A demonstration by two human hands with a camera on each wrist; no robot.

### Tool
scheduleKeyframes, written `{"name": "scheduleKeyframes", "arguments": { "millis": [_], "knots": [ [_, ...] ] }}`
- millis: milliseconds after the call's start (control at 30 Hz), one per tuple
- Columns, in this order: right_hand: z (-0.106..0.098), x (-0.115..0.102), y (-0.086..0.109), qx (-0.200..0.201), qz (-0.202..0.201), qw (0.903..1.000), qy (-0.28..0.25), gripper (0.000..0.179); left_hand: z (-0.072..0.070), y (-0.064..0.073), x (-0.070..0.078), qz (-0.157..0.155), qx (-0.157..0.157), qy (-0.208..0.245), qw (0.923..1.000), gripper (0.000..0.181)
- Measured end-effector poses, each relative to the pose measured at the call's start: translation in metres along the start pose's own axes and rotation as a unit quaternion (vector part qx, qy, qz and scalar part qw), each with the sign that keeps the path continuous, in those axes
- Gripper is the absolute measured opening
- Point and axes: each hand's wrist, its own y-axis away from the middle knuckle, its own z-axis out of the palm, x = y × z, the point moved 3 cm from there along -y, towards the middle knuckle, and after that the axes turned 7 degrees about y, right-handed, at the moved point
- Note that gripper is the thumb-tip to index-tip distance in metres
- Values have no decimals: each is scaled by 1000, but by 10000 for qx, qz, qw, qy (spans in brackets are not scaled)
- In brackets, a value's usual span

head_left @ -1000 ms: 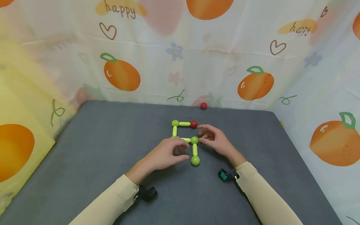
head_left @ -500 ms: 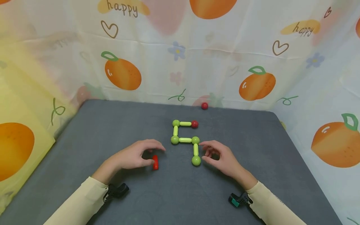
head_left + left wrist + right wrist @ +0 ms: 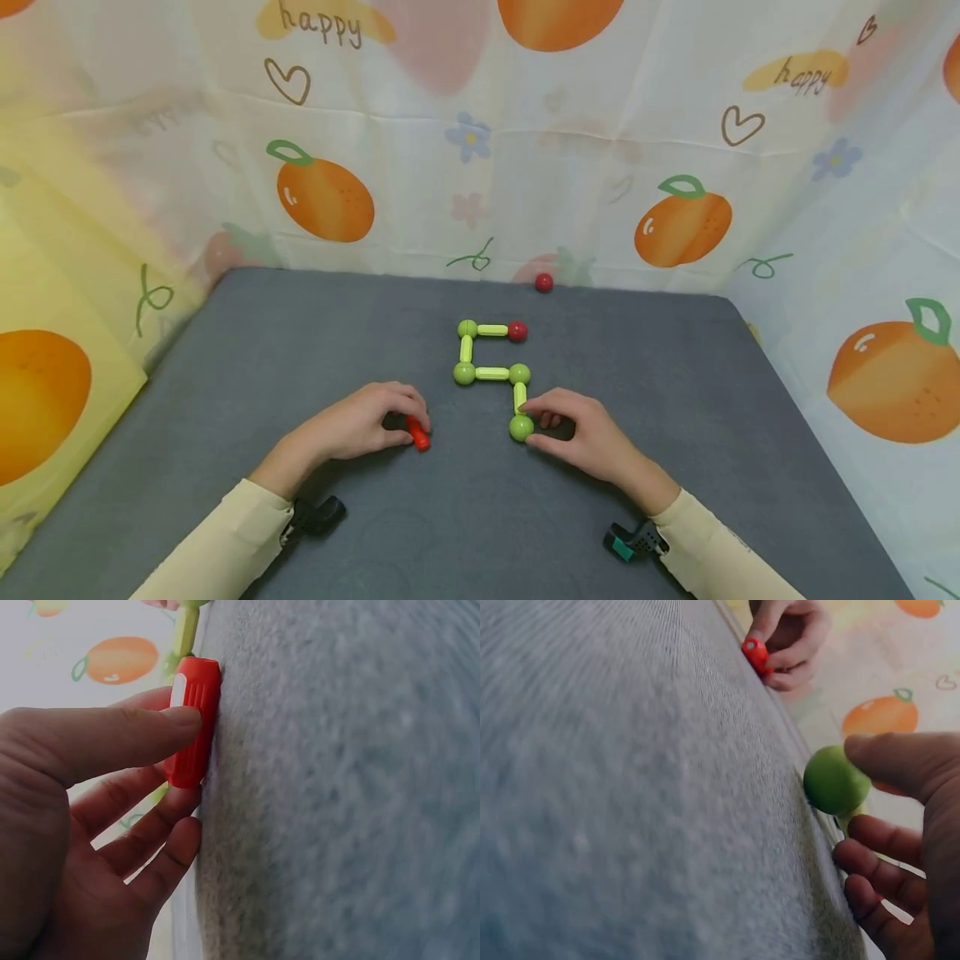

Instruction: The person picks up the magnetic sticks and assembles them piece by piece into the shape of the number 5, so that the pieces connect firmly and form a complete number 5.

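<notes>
On the grey table lies a zigzag figure of yellow-green magnetic building rods (image 3: 492, 373), joined by several green balls (image 3: 465, 372) and ending at the far right in a red ball (image 3: 517, 332). My left hand (image 3: 367, 422) pinches a short red magnetic rod (image 3: 420, 437) to the left of the figure. In the left wrist view, the thumb presses the ribbed side of this red rod (image 3: 196, 727), which stands close to the table surface. My right hand (image 3: 588, 433) has thumb and index finger around the figure's nearest green ball (image 3: 521, 428); the thumb touches it in the right wrist view.
A loose red ball (image 3: 543, 282) sits at the table's far edge, by the patterned curtain (image 3: 420, 167). Black wrist cameras (image 3: 318, 517) hang below both cuffs. Yellow fabric (image 3: 67, 250) borders the table on the left.
My left hand has moved from over the figure leftward to the red rod and now pinches it. The right hand has come down from the figure's upper part to its nearest ball.
</notes>
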Motion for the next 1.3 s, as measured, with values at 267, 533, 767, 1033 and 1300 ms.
{"name": "scheduleKeyframes", "arguments": {
  "millis": [267,533,767,1033,1300],
  "knots": [
    [3,-5,-2,-73,9,9998,200,34,6,-13,12,191,73,31,9998,24],
    [4,-4,-2,-2,7,9998,196,31,19,-33,24,178,572,22,9982,22],
    [5,0,0,91,-57,9999,93,29,29,-45,30,9,872,23,9962,17],
    [5,0,0,162,-134,9998,44,28,37,-54,38,-119,1037,1,9945,17],
    [6,-1,0,176,-159,9997,55,27,46,-63,42,-203,1005,-130,9946,16]
  ]
}}
